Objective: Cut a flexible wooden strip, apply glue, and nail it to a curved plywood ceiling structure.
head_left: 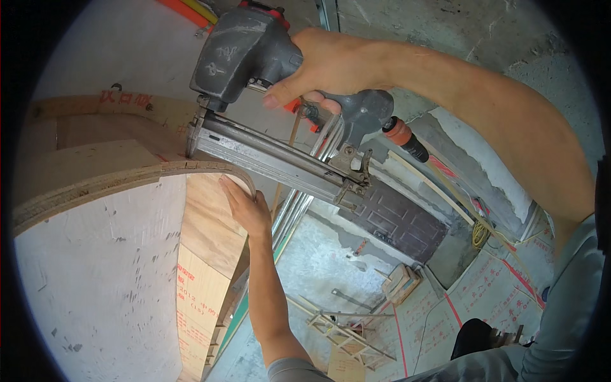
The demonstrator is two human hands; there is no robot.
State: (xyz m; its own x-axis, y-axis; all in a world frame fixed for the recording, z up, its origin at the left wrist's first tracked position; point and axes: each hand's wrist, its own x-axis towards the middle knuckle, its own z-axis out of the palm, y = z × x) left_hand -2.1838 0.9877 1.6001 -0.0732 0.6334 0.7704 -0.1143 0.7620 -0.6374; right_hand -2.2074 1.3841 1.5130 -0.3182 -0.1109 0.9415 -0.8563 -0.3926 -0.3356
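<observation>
My right hand [324,67] is wrapped round the grip of a grey pneumatic nail gun [238,54], with an air hose coupling at the grip's end. The gun's long metal magazine [273,156] slants down to the right. Its nose [192,143] is just above the layered edge of a curved plywood panel [210,197]; whether they touch I cannot tell. My left hand [249,209] grips that panel near its end, fingers laid on the wood-grained face and thumb at the edge. Part of the panel's far side is hidden behind the magazine.
A curved wooden band [89,108] runs along the white surface at upper left. Far below are a dark panelled door [401,219], a wooden frame like a sawhorse [350,334], a wooden box [402,284], a coiled yellow cord [482,234] and printed floor sheeting [484,286].
</observation>
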